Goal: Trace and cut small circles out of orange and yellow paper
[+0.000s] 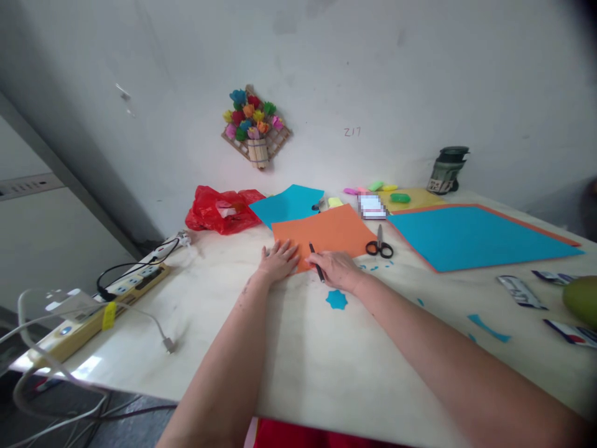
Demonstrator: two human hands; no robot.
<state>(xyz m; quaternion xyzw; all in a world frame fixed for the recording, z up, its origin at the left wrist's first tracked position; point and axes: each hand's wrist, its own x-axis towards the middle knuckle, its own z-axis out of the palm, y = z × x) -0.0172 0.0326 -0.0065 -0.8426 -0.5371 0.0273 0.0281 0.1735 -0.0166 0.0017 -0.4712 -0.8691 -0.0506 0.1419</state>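
An orange sheet of paper [326, 227] lies in the middle of the table. Flat on its lower left corner, my left hand [278, 260] presses with the fingers spread. My right hand [338, 269] grips a black pen [316, 261] at the sheet's lower edge; the pen leans, and I cannot tell whether its tip touches the paper. Just below the right hand sits a blue paper cutout [336, 299] with a scalloped edge. Scissors with black handles [380, 246] rest by the sheet's right side, blades pointing away from me.
Blue sheets lie behind [291, 202] and at right [480, 239], the latter over orange paper. Around stand a red plastic bag [224, 208], a phone [372, 206], a dark bottle [448, 170], wrapped packets [521, 292] and a power strip [135, 280] with cables. Blue scraps [489, 328] are scattered about.
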